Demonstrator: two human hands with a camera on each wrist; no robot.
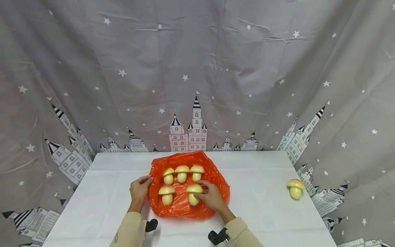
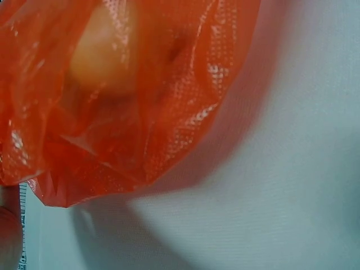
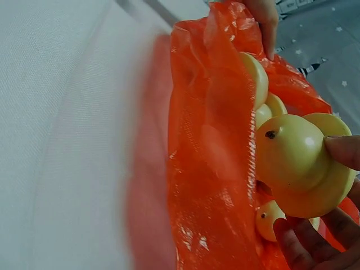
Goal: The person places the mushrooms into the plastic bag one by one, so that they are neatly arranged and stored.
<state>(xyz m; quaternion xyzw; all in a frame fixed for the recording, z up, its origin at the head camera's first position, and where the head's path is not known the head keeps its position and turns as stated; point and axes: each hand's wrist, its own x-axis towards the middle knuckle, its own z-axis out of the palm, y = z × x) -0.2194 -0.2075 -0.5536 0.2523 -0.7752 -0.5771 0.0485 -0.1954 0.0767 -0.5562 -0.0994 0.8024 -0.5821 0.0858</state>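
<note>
A red plastic bag (image 1: 182, 207) lies spread on the white table with its mouth gaping upward. My left hand (image 1: 139, 190) pinches the bag's left edge; its fingers (image 3: 268, 25) show there in the right wrist view. Between the thumb and fingers of my right hand (image 1: 213, 198) is a yellow toy mushroom (image 3: 295, 157), held over the front right part of the bag. Three more mushrooms (image 1: 182, 174) line the back of the bag, and another mushroom (image 1: 167, 195) lies at its front left. Through the red film in the left wrist view, a pale mushroom (image 2: 104, 56) shows blurred.
A single mushroom (image 1: 296, 188) sits far off on the right side of the white table (image 1: 259, 206). Behind the table hangs a grey curtain (image 1: 216, 68) printed with castles and stars. Both wrists carry small black camera mounts (image 1: 217, 236).
</note>
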